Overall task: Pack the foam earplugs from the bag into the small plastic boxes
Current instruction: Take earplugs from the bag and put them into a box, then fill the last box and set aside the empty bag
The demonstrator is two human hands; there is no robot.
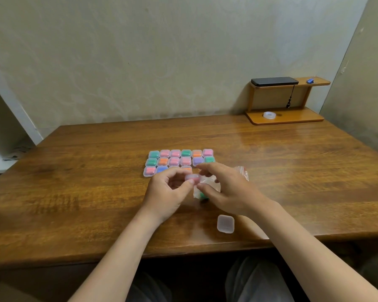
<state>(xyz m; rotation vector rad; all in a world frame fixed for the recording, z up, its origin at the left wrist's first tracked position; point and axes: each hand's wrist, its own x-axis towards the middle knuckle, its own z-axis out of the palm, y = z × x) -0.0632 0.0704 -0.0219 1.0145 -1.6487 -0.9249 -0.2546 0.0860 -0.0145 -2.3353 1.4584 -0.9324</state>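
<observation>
from here i see the left hand [168,190] curled over the middle of the table [74,182], thumb and fingertips pinching a small plastic box [192,177] with something pink inside. the right hand [227,188] is just beside it, fingers bent and spread over the clear bag [206,186]. its thumb touches the crumpled plastic, but with the blur i cannot tell whether it actually grips the bag or the box. a green earplug [203,195] shows through the bag below the thumb, and more of the bag sticks out behind the right hand.

just past the hands, the filled boxes [179,161] lie in neat rows, touching one another, showing green, pink, orange, purple and blue. the nearest row is partly hidden by the fingers. an empty box [225,223], lid shut, lies under the right wrist near the table's front edge.

at the far right corner is a wooden shelf [288,99] with a black device [274,81] on top and a roll of tape [269,115] on its base.
</observation>
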